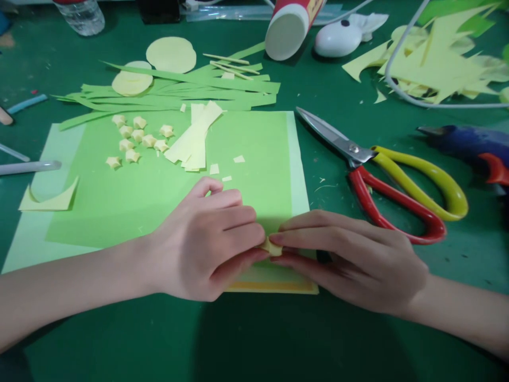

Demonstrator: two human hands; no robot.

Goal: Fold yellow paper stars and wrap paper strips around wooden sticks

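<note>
Between my fingertips is a small folded piece of pale yellow paper (275, 248). My left hand (214, 239) pinches its left side, with the fingers curled in. From the right, my right hand (358, 254) grips the same piece between thumb and fingertips. Both hands are over the front part of a stack of green paper sheets (254, 196). Farther back on the sheets lie several small folded paper stars (137, 136) and a crossed pile of pale yellow paper strips (196, 138). A few tiny paper scraps (214, 168) are scattered just beyond my left hand.
Scissors (353, 148) with red and yellow handles lie right of the sheets, near a blue glue gun (473, 146). Behind are green paper strips (199, 90), yellow paper discs (170, 54), a tipped paper cup (288, 34), a white mouse (338, 38) and yellow offcuts (441, 58).
</note>
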